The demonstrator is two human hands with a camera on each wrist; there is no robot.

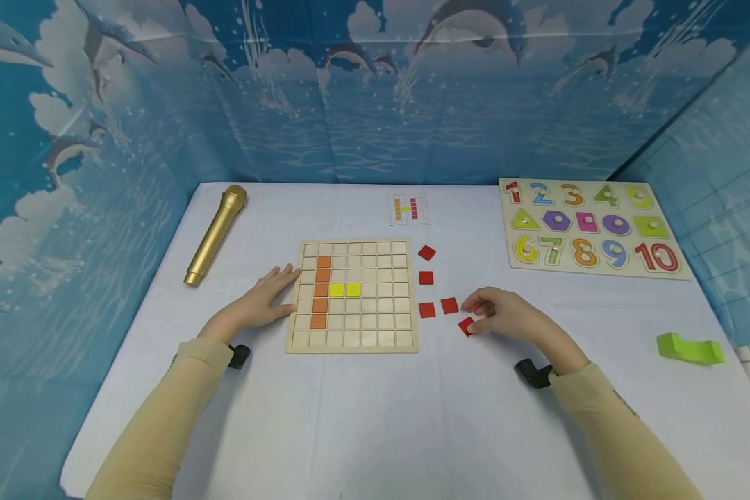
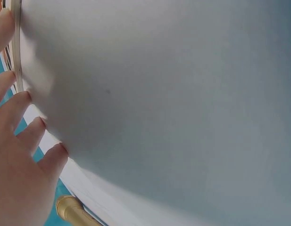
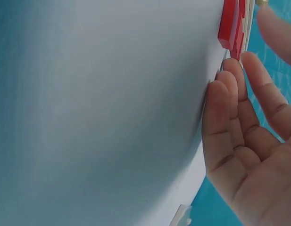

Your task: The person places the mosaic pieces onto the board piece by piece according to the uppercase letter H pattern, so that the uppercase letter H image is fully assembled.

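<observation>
A wooden grid board (image 1: pixel 351 340) lies on the table, with a column of orange square tiles (image 1: pixel 321 289) and two yellow tiles (image 1: pixel 345 290) in its cells. My left hand (image 1: pixel 263 301) is spread at the board's left edge, fingertips touching its side. To the right of the board several red tiles (image 1: pixel 426 278) lie loose on the cloth. Over the nearest red tile (image 1: pixel 465 326) is my right hand (image 1: pixel 505 316), its thumb tip overlapping the tile. In the right wrist view the fingers (image 3: pixel 216 113) are loosely bent, with the thumb apart from them.
Behind the board lies a small pattern card (image 1: pixel 409 209). A gold microphone (image 1: pixel 215 235) rests at the back left. At the back right is a number-and-shape puzzle board (image 1: pixel 590 229), and a green block (image 1: pixel 690 348) lies near the right edge of the white-covered table (image 1: pixel 350 423).
</observation>
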